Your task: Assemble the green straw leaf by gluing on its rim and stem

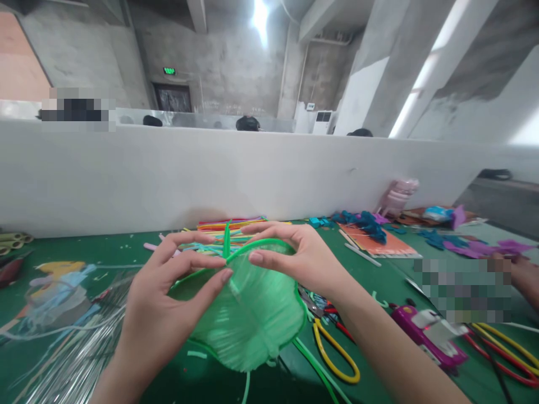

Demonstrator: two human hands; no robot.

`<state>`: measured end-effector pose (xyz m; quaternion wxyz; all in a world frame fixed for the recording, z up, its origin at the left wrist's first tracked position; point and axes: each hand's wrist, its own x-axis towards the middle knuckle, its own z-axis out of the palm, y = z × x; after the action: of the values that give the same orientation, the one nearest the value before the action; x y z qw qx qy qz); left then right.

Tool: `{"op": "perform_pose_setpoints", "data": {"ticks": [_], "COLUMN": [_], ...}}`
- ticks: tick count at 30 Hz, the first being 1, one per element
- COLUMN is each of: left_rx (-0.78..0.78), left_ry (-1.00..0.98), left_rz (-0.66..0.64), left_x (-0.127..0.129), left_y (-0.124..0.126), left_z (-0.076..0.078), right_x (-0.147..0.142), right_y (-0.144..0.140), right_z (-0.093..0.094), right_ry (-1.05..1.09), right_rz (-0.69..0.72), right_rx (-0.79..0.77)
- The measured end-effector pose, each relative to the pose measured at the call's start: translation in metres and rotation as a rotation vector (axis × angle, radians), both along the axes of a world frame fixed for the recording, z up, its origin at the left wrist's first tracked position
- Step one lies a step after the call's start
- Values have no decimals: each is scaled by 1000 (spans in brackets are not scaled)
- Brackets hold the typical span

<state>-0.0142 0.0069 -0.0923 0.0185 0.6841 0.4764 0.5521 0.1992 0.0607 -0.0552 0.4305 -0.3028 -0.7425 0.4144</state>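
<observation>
A green leaf-shaped piece [252,314] of translucent mesh on a green wire frame is held up over the green table [105,247]. My left hand [168,303] pinches its upper left edge with thumb and fingertips. My right hand [295,252] grips the top rim of the wire frame from the right. A green stem [226,238] sticks up between the two hands, and a wire tail hangs below the piece.
Yellow-handled scissors [332,353] and a purple glue gun [425,336] lie to the right. Coloured pipe cleaners [231,224] are stacked behind the hands. Clear wrappers [76,348] lie on the left. Another person's hand [522,275] rests at the far right, near purple and blue scraps. A white partition [168,174] runs behind.
</observation>
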Motion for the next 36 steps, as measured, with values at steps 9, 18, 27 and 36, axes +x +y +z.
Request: {"op": "perform_pose_setpoints", "data": {"ticks": [9,18,27,36], "left_rx": [60,150,-54,-15], "left_ry": [-1,88,-213,-204], "left_rz": [9,48,18,45], "left_x": [-3,-11,-36,-26], "left_y": [-3,-14,-9,-14], "left_z": [5,16,23,25], "right_x": [-12,-28,-31,-25], "right_y": [4,-1,-9,-5], "right_z": [19,46,43,53], "right_ry": [-88,-273,-179,-376], "right_rz": [112,168,11,94], "right_rx": [42,161,110,181]}}
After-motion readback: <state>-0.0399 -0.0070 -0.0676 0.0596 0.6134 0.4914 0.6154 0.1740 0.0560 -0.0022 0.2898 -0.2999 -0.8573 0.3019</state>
